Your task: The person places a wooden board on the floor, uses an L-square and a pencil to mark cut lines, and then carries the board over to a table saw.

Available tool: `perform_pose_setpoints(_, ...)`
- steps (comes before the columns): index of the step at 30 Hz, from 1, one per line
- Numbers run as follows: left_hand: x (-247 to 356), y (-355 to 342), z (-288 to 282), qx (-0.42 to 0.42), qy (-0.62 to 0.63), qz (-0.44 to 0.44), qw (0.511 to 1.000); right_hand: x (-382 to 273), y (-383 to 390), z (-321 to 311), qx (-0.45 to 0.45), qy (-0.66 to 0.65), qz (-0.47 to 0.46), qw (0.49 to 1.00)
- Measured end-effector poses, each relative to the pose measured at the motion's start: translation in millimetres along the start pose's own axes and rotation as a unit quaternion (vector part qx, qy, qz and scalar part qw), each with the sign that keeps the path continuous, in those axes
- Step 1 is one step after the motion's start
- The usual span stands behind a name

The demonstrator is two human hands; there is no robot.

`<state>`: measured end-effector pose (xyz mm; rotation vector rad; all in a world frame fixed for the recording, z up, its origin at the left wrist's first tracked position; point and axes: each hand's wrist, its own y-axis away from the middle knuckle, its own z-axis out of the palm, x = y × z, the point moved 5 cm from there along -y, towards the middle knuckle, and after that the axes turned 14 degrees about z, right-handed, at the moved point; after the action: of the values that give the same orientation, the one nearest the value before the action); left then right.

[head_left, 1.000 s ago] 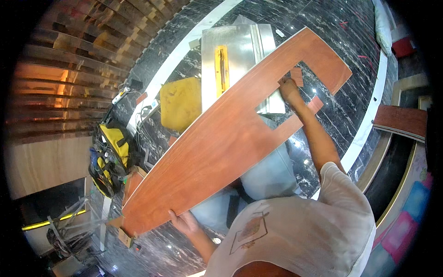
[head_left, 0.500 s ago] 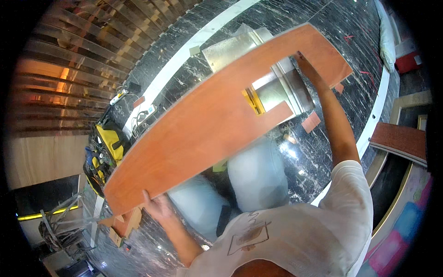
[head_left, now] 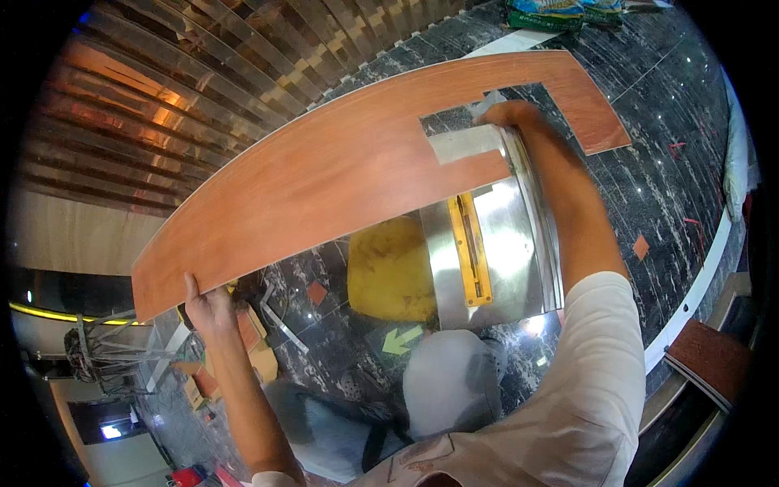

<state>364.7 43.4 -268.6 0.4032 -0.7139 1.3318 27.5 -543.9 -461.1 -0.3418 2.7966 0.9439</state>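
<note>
A long reddish-brown wooden board (head_left: 308, 170) with a curved far edge spans the view. Near its right end is a notch, with a narrow tongue below. My left hand (head_left: 209, 308) grips the near edge at the board's left end, thumb on top, fingers underneath. My right hand (head_left: 513, 114) is in the notch, fingers curled and partly hidden; what they hold I cannot make out. Behind and below this hand is a shiny metal sheet piece (head_left: 519, 268) with a ridged right side. A yellow spirit level (head_left: 472, 252) lies on it.
A worn yellow rounded piece (head_left: 393, 268) is on the dark marbled floor (head_left: 641, 187). Near my knees is a green arrow marking (head_left: 402, 339). Cardboard scraps (head_left: 264, 357) lie by my left forearm. Beyond the board is a slatted wall (head_left: 162, 97); packed bags (head_left: 548, 12) sit at the far edge.
The board has turned so its left end is farther left and higher in view, uncovering the level and yellow piece. My right hand shows farther inside the notch. The whole view has shifted.
</note>
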Motion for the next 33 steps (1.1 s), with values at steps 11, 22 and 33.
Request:
perform_pose_setpoints(11,-79.4,-23.1,-35.6,0.052,-0.015,-0.011,0.998,79.9,-16.5,-35.5,0.292,-0.36,-0.213,0.86)
perform_pose_setpoints(22,-128.1,-17.0,-94.8,0.033,0.007,-0.068,0.997,188.7,93.2,-7.4,-0.062,-0.727,-0.165,0.663)
perform_pose_setpoints(33,-212.7,-39.4,-117.1,0.001,0.079,-0.128,0.989,215.6,83.8,35.5,0.059,-0.673,-0.064,0.734)
